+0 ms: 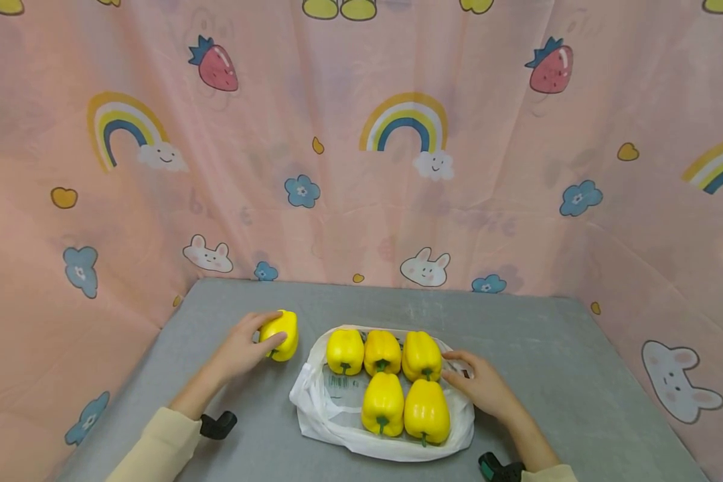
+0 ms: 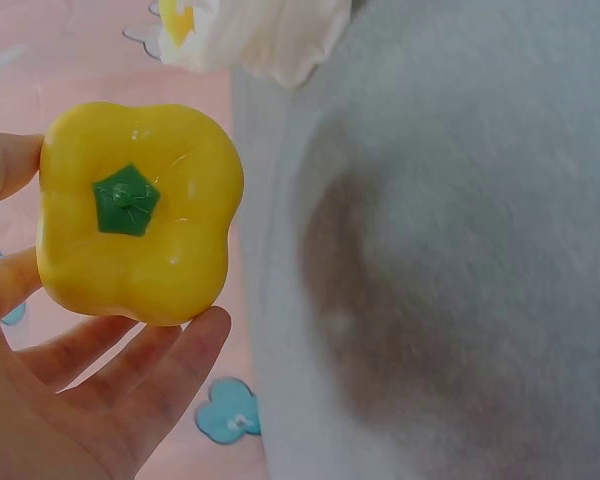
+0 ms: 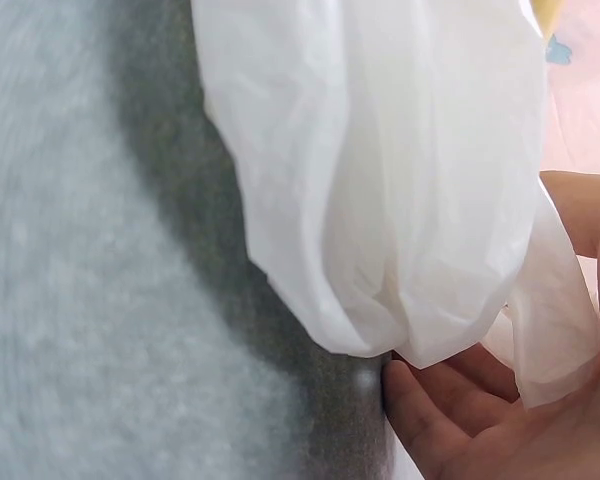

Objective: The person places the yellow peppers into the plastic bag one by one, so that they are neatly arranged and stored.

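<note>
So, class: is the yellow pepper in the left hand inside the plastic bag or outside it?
Outside: the left hand holds that pepper on the grey table, apart from the bag.

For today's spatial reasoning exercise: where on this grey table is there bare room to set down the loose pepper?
Bare table lies right of the right hand, behind the white bag toward the curtain, and at the front left corner. It is crowded between the left hand, which grips the loose pepper, and the bag's five peppers.
</note>
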### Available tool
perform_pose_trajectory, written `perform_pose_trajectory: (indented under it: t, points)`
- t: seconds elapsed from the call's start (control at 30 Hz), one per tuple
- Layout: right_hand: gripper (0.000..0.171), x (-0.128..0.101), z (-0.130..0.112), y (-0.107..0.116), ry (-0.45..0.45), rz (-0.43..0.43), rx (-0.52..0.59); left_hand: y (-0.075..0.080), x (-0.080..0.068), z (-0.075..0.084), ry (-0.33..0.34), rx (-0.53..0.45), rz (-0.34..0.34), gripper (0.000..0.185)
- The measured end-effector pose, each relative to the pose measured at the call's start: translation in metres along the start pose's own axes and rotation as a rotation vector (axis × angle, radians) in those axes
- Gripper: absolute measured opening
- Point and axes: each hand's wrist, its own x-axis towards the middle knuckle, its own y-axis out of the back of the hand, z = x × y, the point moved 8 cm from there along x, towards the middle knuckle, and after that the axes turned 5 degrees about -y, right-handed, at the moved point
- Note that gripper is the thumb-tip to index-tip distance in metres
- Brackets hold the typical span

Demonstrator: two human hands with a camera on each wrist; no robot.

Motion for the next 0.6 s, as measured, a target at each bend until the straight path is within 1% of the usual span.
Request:
perform_pose_trajectory:
  t: [0.37,0.5,0.6]
  points:
    - [0.056,-0.001,-0.002,0.000,-0.005,-0.001,0.013,-0.004,-0.001,0.020,-0.019,-0.036,0.004,0.056]
    - [0.056,-0.001,-0.001,0.000,-0.007,0.000,0.009,-0.004,-0.002,0.027,-0.041,-0.048,0.009,0.055]
    - [0.056,-0.001,-0.001,0.000,-0.011,0.000,0.004,-0.004,-0.003,0.037,-0.066,-0.057,0.010,0.054]
